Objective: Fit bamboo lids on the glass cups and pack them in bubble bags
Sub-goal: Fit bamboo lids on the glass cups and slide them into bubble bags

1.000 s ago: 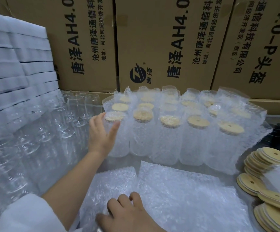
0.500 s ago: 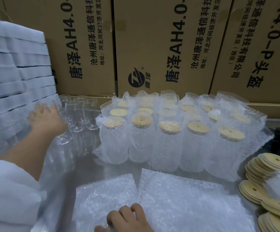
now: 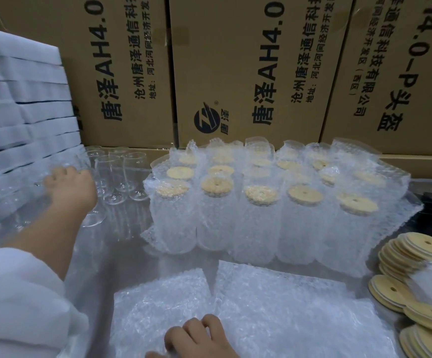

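Dim, even indoor light; soft image.
Wide-angle bowing tilts the cardboard boxes [image 3: 248, 73] at frame edges; left hand [image 3: 71, 187] motion-blurred; faint glints on glass cups [image 3: 122, 174].

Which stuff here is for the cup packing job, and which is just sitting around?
For the job: glass cups, bamboo lids, flat bubble bags, packed cups, both hands: left, right.

Just around: cardboard boxes, white foam stack.
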